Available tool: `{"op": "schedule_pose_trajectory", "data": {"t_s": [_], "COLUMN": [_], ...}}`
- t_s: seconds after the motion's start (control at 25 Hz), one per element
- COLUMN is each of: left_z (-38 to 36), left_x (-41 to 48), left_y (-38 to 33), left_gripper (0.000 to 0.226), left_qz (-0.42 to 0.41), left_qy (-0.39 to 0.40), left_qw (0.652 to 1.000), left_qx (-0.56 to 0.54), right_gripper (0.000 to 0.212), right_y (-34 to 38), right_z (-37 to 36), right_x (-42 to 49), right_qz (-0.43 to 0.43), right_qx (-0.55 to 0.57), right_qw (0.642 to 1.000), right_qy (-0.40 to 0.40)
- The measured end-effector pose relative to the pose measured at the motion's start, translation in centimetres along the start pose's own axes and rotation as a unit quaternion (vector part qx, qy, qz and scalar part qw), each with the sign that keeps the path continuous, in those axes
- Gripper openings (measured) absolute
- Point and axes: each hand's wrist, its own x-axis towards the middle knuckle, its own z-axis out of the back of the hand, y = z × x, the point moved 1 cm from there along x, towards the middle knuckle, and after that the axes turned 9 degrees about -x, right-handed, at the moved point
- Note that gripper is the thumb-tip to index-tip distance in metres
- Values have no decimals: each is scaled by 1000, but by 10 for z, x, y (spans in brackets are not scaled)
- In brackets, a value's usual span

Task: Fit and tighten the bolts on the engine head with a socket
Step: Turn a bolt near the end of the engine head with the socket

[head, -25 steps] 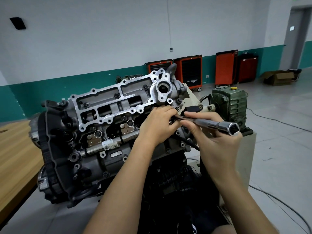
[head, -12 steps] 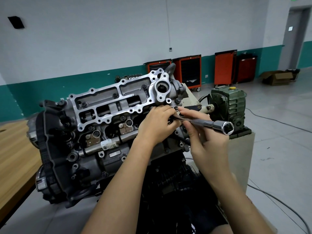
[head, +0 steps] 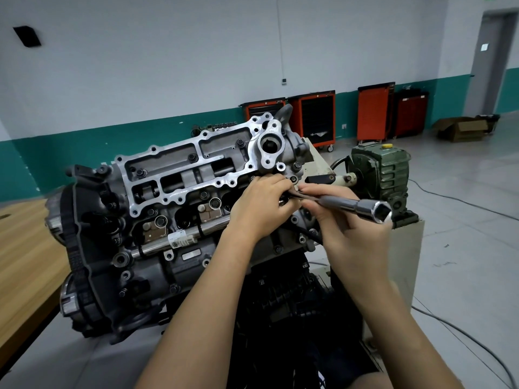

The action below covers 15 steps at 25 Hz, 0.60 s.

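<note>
The engine head (head: pixel 179 175) sits tilted on a stand, its bright aluminium frame up and several dark bolts seated in it. My left hand (head: pixel 261 206) rests against the head's right end, fingers curled around the far tip of a steel socket wrench (head: pixel 354 204); any bolt there is hidden by the fingers. My right hand (head: pixel 348 234) holds the wrench shaft from below, thumb and forefinger pinching near the head. The wrench's open hex socket end (head: pixel 380 211) points toward me, to the right.
A green gearbox (head: pixel 384 175) on a beige pedestal (head: pixel 404 262) stands close behind my right hand. A wooden bench (head: pixel 25 248) lies left. Orange tool cabinets (head: pixel 314 119) line the far wall. Cables (head: pixel 463 332) trail over the floor at right.
Both hands and the wrench stay at the head's right end. The wrench's free socket end has dipped slightly and my right fingers have shifted along the shaft.
</note>
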Motion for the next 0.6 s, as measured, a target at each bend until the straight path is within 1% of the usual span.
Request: {"op": "schedule_pose_trajectory", "data": {"t_s": [0.08, 0.12, 0.16, 0.24, 0.28, 0.36, 0.44, 0.52, 0.6], "left_z": [1, 1, 0, 0, -1, -1, 0, 0, 1], "left_x": [0, 0, 1, 1, 1, 1, 0, 0, 0], "left_y": [0, 0, 2, 2, 3, 3, 2, 1, 0], "left_gripper": [31, 29, 31, 38, 36, 25, 19, 22, 35], "left_qz": [0, 1, 2, 7, 9, 6, 3, 2, 5], "left_qy": [-1, 1, 4, 11, 13, 7, 2, 5, 7], "left_qw": [1000, 1000, 1000, 1000, 1000, 1000, 1000, 1000, 1000], "left_qx": [-3, -3, 0, 9, 11, 0, -5, -1, 5], "right_gripper": [21, 22, 22, 20, 18, 16, 21, 21, 18], "right_y": [0, 1, 2, 4, 4, 0, -1, 3, 6], "right_z": [1, 1, 1, 1, 2, 6, 8, 5, 0], "right_x": [2, 2, 0, -4, -3, 3, 5, 2, -4], "right_qz": [-38, -48, -41, 5, 19, 18, -4, -18, 10], "right_qx": [19, 26, 20, -16, -27, -35, -24, -11, -20], "right_qw": [999, 998, 999, 1000, 999, 999, 998, 999, 1000], "right_qy": [-31, -33, -25, 3, 4, -25, -54, -37, 7]}}
